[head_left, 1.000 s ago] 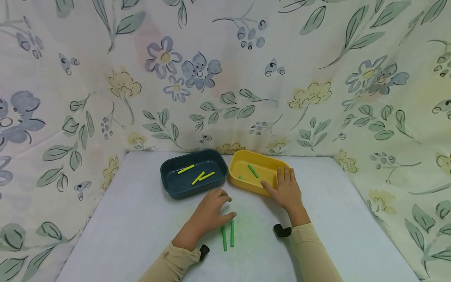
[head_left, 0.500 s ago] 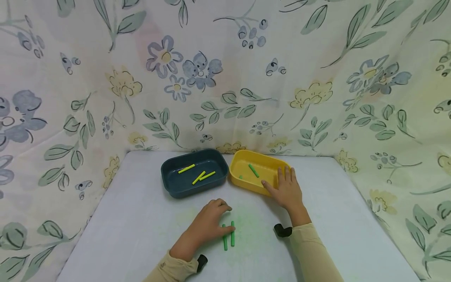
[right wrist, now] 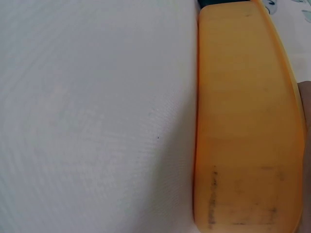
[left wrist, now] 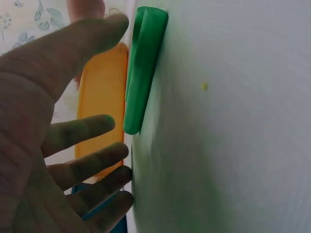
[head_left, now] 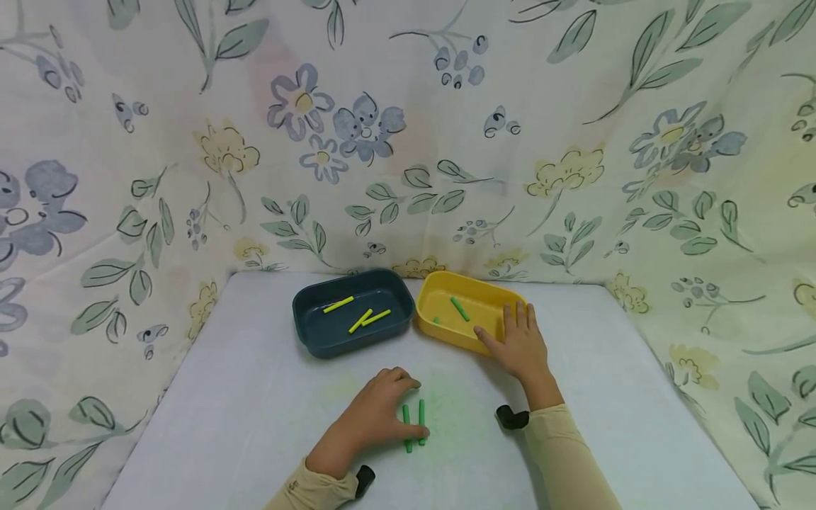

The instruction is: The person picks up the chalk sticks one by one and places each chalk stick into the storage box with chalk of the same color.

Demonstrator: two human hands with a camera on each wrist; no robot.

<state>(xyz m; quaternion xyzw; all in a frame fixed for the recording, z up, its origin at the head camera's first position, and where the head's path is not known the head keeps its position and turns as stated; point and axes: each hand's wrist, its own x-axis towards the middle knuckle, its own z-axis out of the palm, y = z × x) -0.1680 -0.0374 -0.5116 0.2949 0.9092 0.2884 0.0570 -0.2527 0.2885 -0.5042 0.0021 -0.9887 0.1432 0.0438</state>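
Two green chalk sticks (head_left: 421, 414) lie side by side on the white tabletop, pointing away from me. Over them reaches my left hand (head_left: 372, 418), its thumb crossing their near ends and its fingers beyond the far ends. In the left wrist view the fingers (left wrist: 92, 160) are spread, with space between them and the green sticks (left wrist: 143, 68). My right hand (head_left: 521, 350) rests on the right end of the yellow tray (head_left: 449, 337), fingers extended over the rim, thumb at the front edge. Inside that tray lie a green stick (head_left: 460, 309) and a small green piece (head_left: 436, 320).
Left of the yellow tray stands a dark blue tray (head_left: 328, 348) with several yellow chalk sticks (head_left: 338, 304). Green dust smudges mark the tabletop (head_left: 605, 397). A floral cloth (head_left: 408, 234) hangs along the back and sides.
My left hand has drawn back toward me, and its thumb has slid from the sticks' far ends to their near ends. The right hand stays on the yellow tray.
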